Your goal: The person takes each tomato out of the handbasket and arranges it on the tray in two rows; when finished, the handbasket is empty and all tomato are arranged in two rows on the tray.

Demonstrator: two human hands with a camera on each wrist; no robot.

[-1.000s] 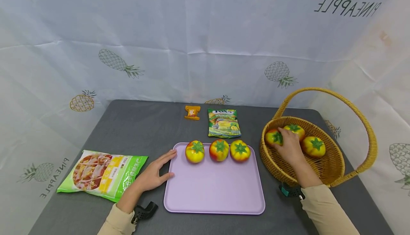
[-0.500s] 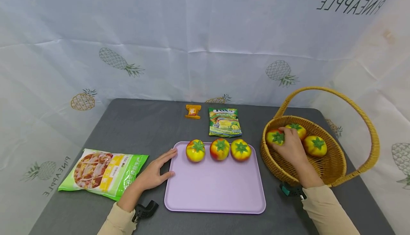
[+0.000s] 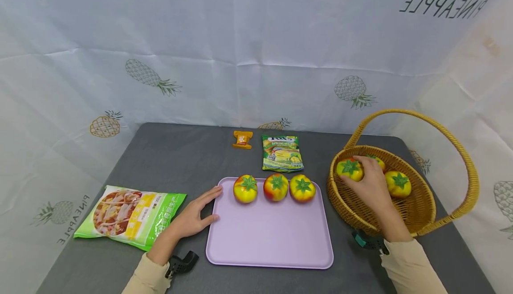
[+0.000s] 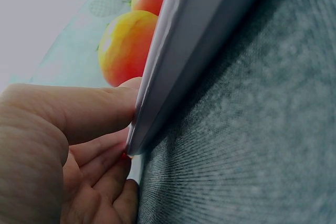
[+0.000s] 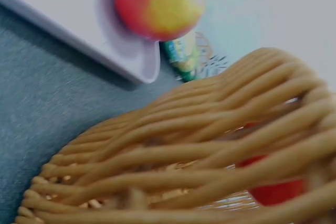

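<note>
Right hand holds a yellow-red fruit between thumb and fingers at the left side of the basket; whether it is lifted is hard to tell. Leftward, just outside, lies the tray, touched by the outstretched left hand.
</note>
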